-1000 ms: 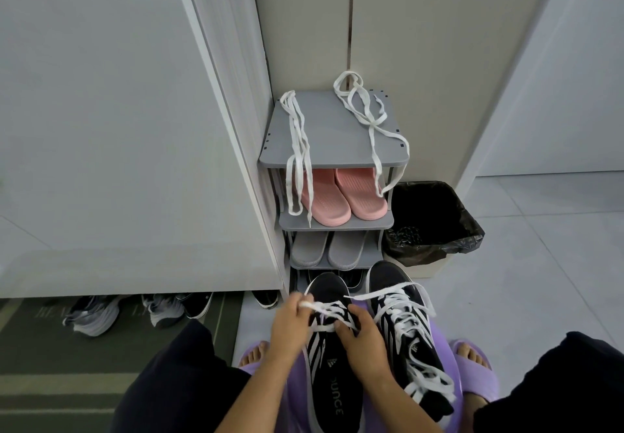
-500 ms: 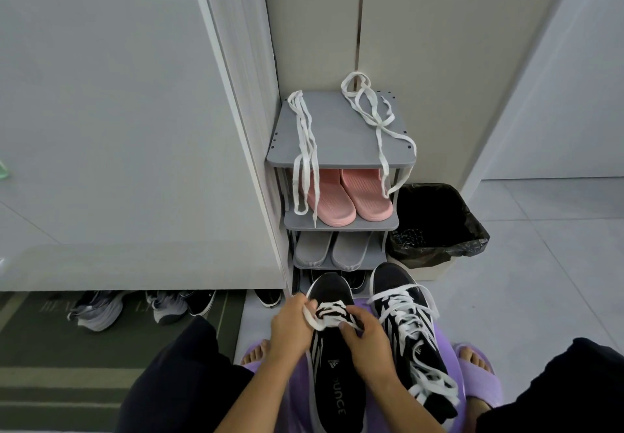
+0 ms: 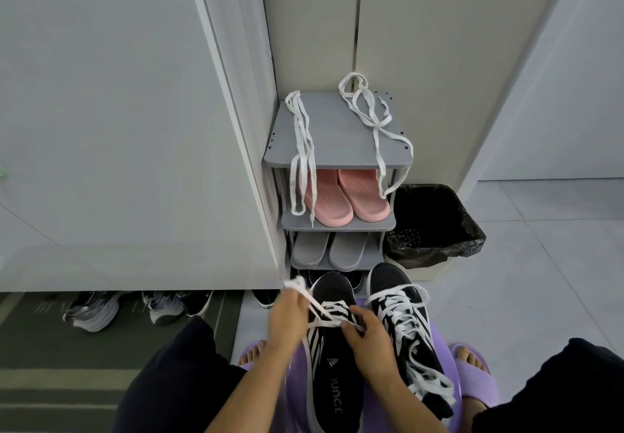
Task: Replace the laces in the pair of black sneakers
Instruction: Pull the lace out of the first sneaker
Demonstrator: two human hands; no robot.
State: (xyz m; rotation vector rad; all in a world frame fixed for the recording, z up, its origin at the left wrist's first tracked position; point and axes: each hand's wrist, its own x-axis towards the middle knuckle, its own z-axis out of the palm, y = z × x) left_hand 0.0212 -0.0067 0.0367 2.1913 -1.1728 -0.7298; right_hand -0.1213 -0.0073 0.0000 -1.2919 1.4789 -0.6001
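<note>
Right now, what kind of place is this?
Probably a home entryway: a grey shoe rack holds pink slippers, more sneakers sit under a cabinet, and a lined bin stands beside the rack.

Grey shoe rack, tiled floor.

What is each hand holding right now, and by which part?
Left hand grips the white lace near its free end; right hand pinches the same lace at the eyelets of the left sneaker.

The black sneaker shows "OUNCE" along its insole, under a small adidas logo
</note>
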